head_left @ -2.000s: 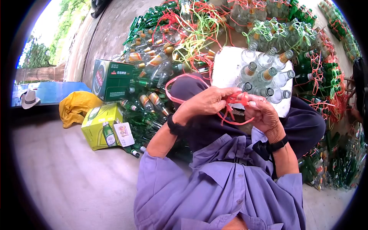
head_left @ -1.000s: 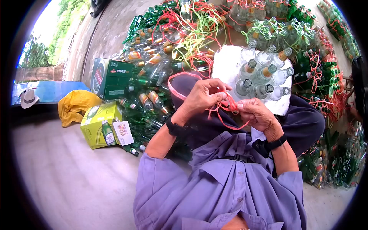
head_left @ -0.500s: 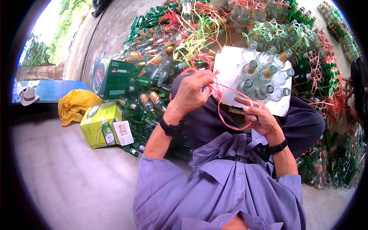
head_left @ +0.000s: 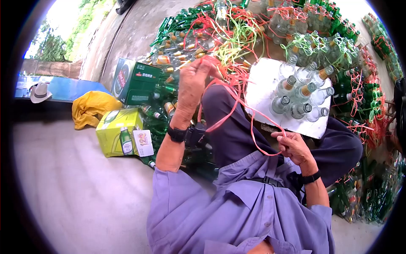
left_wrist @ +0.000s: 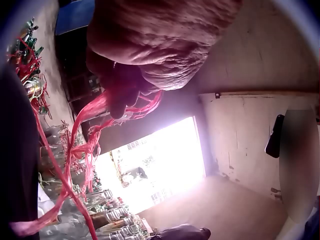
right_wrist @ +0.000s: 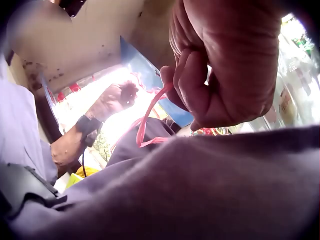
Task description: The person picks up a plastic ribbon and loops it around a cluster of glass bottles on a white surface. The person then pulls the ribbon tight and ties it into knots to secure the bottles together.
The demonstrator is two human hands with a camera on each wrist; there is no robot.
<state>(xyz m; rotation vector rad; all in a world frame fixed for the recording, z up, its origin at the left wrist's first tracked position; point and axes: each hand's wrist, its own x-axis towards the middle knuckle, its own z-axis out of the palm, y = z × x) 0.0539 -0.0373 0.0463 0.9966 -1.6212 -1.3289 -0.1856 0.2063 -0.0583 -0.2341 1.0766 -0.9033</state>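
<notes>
Red plastic string [head_left: 228, 120] runs in loops between the two hands, over the raised dark knee. The left hand [head_left: 190, 86], lifted at the left, grips one part of it; in the left wrist view a knot [left_wrist: 85, 150] hangs below that hand [left_wrist: 150, 45]. Lower and to the right, the right hand [head_left: 294, 148] pinches another stretch near the white board's [head_left: 258, 91] front edge. The right wrist view shows the string [right_wrist: 145, 120] coming out of the curled fingers of the right hand [right_wrist: 225, 65]. Clear bottles [head_left: 306, 91] stand grouped upright on the board.
Loose bottles [head_left: 169, 89] lie at the left beside a green carton [head_left: 139, 86], a yellow-green box [head_left: 114, 133] and a yellow cloth [head_left: 91, 108]. Tangled red and green string [head_left: 239, 42] lies beyond the knee. Tied bottle bundles [head_left: 351, 84] stand at the right.
The left hand has moved up and to the left, away from the right hand, drawing the string out into longer loops. The head view has shifted slightly.
</notes>
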